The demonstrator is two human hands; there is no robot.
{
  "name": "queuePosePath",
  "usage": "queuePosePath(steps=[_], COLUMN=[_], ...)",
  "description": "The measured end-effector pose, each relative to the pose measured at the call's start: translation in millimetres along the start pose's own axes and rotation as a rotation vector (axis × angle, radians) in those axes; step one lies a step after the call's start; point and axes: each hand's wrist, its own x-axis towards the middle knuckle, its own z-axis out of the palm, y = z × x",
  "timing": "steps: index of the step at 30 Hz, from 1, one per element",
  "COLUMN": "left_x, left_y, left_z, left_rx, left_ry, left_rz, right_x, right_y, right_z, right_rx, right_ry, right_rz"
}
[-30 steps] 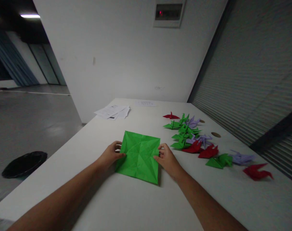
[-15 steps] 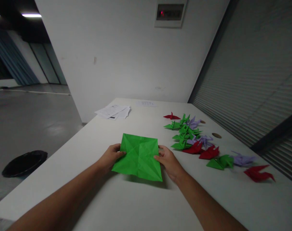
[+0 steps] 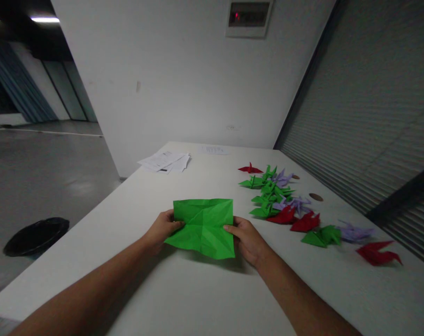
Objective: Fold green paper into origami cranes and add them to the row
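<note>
A creased green paper square [image 3: 202,226] is held just above the white table [image 3: 184,289], its far edge tilted up. My left hand [image 3: 161,230] pinches its left edge, thumb on top and fingers under. On the right edge, my right hand [image 3: 247,239] grips the same sheet in the same way. Both hands are closed on the paper. The sheet shows several diagonal and straight fold lines.
Several folded paper cranes in green, red and lilac [image 3: 285,205] lie in a row on the right of the table. White printed sheets [image 3: 165,161] lie at the far left corner. A black round bin [image 3: 35,236] stands on the floor left of the table. A slatted wall runs along the right.
The green sheet lay flat on the table a second ago. Both hands have lifted it and tipped its far edge upward.
</note>
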Motion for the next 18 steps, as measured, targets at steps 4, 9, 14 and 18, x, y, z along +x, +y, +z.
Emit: queuePosePath(steps=[4,9,14,18], left_x=[1.4,-0.7,-2.3,-2.5], left_y=[-1.3,-0.9,1.6,1.6], left_z=[-1.2,-1.4,0.0,-0.6], left_rx=[0.02,0.006,0.001,0.014], left_ry=[0.014,0.007,0.005,0.018], left_rz=[-0.011,-0.01,-0.009,-0.02], right_x=[-1.2,-4.5,-6.0,-5.6], right_y=[-3.2,-11.4,-14.9,-12.4], right_z=[-1.6,-2.1,-3.5,-2.1], right_rx=[0.012,0.033,0.027,-0.073], right_ry=[-0.035,-0.117,-0.137,-0.058], right_rz=[0.038,0.053,0.034,0.003])
